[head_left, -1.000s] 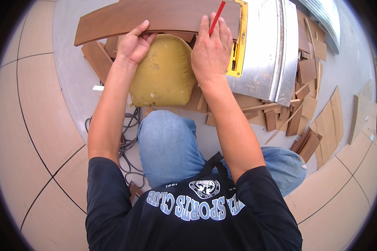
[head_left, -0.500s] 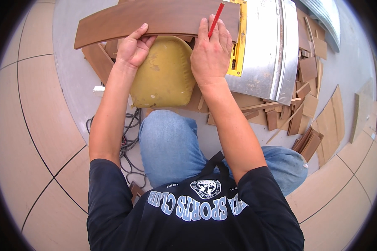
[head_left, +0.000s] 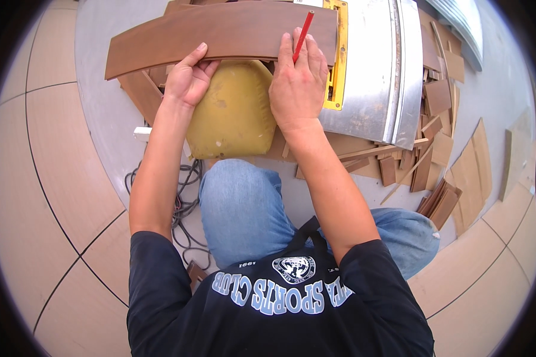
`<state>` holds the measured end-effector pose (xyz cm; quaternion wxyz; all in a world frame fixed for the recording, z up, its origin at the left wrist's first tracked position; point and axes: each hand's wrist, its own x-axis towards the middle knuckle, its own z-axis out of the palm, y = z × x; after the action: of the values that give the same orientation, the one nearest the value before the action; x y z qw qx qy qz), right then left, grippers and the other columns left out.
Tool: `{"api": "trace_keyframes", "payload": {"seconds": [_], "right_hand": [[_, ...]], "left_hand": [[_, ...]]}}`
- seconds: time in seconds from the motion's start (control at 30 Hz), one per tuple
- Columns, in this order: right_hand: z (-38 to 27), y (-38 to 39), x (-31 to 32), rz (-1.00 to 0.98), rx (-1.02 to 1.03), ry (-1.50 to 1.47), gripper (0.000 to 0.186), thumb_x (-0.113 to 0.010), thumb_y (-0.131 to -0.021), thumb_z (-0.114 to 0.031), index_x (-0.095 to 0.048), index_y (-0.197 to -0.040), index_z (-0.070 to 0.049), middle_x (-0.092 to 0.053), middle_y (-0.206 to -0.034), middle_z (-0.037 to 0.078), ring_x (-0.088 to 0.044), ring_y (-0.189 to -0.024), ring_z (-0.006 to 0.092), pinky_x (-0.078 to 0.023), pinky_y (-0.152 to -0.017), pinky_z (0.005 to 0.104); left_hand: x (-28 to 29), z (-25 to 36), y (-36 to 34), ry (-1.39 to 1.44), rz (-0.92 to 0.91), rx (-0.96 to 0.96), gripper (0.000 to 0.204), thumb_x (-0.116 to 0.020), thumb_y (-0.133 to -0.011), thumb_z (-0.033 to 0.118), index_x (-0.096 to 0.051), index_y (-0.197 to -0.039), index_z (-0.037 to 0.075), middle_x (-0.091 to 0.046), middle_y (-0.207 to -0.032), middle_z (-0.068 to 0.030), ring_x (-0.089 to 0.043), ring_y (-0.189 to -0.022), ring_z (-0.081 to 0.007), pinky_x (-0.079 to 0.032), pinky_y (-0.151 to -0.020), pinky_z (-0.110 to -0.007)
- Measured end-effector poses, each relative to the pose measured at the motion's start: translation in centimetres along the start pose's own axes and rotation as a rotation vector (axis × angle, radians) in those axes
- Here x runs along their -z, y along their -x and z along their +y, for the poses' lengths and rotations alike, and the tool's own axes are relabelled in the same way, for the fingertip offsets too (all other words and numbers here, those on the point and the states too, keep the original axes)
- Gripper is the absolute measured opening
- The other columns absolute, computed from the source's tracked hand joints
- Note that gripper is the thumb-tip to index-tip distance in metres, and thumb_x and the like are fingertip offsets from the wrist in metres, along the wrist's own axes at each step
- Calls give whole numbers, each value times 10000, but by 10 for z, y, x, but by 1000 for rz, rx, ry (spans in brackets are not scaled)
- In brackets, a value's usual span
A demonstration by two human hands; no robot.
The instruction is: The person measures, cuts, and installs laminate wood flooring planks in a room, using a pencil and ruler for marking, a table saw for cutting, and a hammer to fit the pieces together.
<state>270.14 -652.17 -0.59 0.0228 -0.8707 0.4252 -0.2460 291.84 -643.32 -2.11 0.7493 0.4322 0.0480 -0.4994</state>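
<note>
A long brown wooden plank (head_left: 238, 33) lies crosswise in front of me, its right end at the yellow insert (head_left: 337, 77) of a metal saw table (head_left: 366, 77). My left hand (head_left: 190, 77) is closed on the plank's near edge, thumb on top and the other fingers curled under it. Resting on the plank near its right end is my right hand (head_left: 298, 89). A red pencil (head_left: 304, 35) sticks up from between its fingers. Below the plank stands a worn yellow padded block (head_left: 232, 113), partly hidden by it.
Brown wood offcuts (head_left: 438, 98) are piled right of the saw table. Farther right lies cardboard (head_left: 473, 172). A dark cable (head_left: 187, 184) coils by my left forearm, near a small white piece (head_left: 142, 133). More planks (head_left: 140, 92) lie under the long one.
The plank and both hands sit slightly lower in the picture, and more of the plank's far edge shows. Both hands keep the same hold.
</note>
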Motion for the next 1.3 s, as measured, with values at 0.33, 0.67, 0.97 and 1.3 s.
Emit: {"api": "trace_keyframes", "payload": {"seconds": [0.33,0.67,0.97,1.3], "right_hand": [[-1,4,1,29,-5,0,417,-598,-999,-160,-614,-1400,-49,-603,-1483,146,-501,-1418,337,-383,-1163,473],[-3,6,4,33,-1,-37,450,-567,-963,-103,-612,-1403,-21,-580,-1496,181,-516,-1420,329,-375,-1182,472],[-3,9,9,12,8,4,408,-589,-1007,-150,-614,-1399,-39,-602,-1480,150,-512,-1396,328,-385,-1151,457],[-1,15,13,4,1,-11,401,-584,-1011,-143,-616,-1398,-42,-596,-1488,154,-520,-1387,337,-390,-1143,454]], "left_hand": [[4,-2,2,-11,-2,0,252,-612,-1043,32,-584,-1290,-8,-660,-1268,-132,-644,-1207,-266,-516,-1156,-452],[9,-2,5,2,-11,4,257,-602,-1047,32,-583,-1299,-13,-657,-1288,-142,-643,-1218,-276,-526,-1143,-456],[9,-2,11,-4,-24,1,276,-605,-1046,32,-581,-1318,-2,-657,-1296,-135,-640,-1226,-276,-529,-1136,-457],[11,-5,17,-7,-48,17,283,-612,-1044,38,-573,-1322,1,-658,-1293,-132,-646,-1214,-266,-534,-1135,-449]]}}
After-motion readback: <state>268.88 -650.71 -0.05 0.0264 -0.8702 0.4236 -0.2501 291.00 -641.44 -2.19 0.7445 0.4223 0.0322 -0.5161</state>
